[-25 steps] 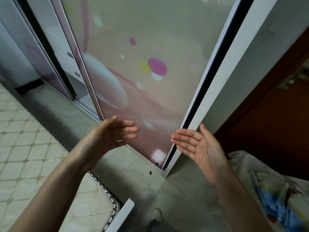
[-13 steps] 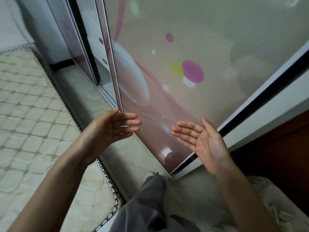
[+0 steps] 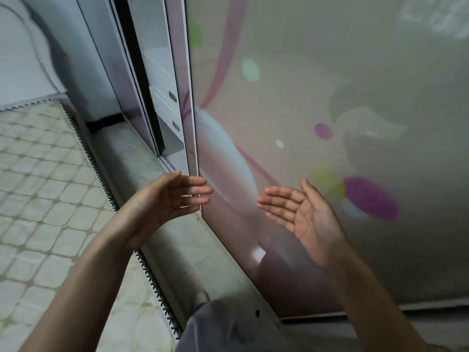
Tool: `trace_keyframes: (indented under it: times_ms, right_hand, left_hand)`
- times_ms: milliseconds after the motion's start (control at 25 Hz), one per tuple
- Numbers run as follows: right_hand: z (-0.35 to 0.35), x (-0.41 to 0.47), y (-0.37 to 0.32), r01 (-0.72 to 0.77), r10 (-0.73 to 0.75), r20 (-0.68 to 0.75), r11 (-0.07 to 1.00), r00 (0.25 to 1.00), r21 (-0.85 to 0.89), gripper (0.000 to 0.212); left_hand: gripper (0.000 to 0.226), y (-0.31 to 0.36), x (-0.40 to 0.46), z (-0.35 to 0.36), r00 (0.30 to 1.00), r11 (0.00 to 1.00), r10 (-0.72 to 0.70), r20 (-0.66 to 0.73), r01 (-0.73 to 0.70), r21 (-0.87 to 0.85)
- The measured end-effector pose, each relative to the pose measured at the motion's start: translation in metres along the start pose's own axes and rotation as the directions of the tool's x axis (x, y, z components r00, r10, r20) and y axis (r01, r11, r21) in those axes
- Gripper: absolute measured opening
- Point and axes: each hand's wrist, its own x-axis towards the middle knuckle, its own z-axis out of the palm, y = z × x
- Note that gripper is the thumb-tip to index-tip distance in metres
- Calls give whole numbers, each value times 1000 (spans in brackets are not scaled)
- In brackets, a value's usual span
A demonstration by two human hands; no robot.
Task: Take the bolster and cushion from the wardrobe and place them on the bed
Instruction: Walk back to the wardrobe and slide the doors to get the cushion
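The wardrobe's sliding door (image 3: 317,102), glossy with pink and purple shapes, fills the right of the view. Its left edge (image 3: 189,123) borders a narrow gap showing white drawers (image 3: 165,102) with brass knobs. My left hand (image 3: 167,199) is open, fingers straight, just in front of that door edge. My right hand (image 3: 302,214) is open, palm up, in front of the door panel. Both hold nothing. The bed's quilted mattress (image 3: 43,199) lies at the left. No bolster or cushion is in view.
A strip of grey tiled floor (image 3: 182,245) runs between the mattress edge and the wardrobe track. My grey trouser leg (image 3: 223,326) and a foot show at the bottom. A padded white headboard (image 3: 22,59) stands at the far left.
The view has swung left: the brown door and the bag at the right are gone, the wardrobe's open gap and mattress now show more. Both hands stay open, now nearer the door's left edge.
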Motion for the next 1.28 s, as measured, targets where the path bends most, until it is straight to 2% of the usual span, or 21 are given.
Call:
trace_keyframes:
  times_ms: [200, 640, 760, 960, 1280]
  right_hand:
    - [59, 94, -24, 20, -20, 9, 1000, 1000, -1, 62]
    - [143, 232, -40, -1, 3, 80, 1000, 997, -29, 59]
    - [164, 264, -43, 35, -33, 74, 999, 997, -27, 57]
    - [205, 333, -49, 54, -55, 48, 998, 997, 25, 54]
    - [252, 421, -99, 93, -96, 15, 985, 995, 147, 52]
  left_hand:
    - [49, 63, 62, -70, 1000, 997, 31, 0, -31, 75]
    - [51, 118, 140, -167, 997, 996, 51, -56, -46, 71]
    - [48, 130, 161, -189, 996, 996, 63, -59, -60, 63]
    - [49, 166, 210, -240, 993, 994, 96, -75, -91, 68]
    - [50, 245, 287, -296, 995, 985, 93, -32, -87, 148]
